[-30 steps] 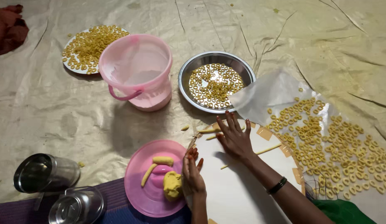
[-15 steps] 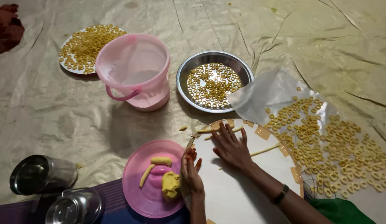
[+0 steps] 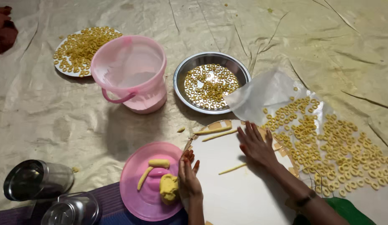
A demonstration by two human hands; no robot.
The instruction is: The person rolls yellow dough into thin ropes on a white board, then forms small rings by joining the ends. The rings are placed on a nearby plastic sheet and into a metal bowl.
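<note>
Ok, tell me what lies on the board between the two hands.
In the head view, one thin dough strip lies on the white board between the left hand and the right hand; otherwise bare board.

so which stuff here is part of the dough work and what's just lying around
In use: left hand, right hand, white board, dough strips, dough lump, pink plate, rings on plastic, steel bowl.
Lying about: pink bucket, steel tins, red cloth.

On a white board (image 3: 227,183), the right hand (image 3: 257,146) lies flat beside thin dough strips (image 3: 219,132) while the left hand (image 3: 188,177) rests at the board's edge, next to a pink plate (image 3: 137,200) holding a yellow dough lump (image 3: 169,188).
</note>
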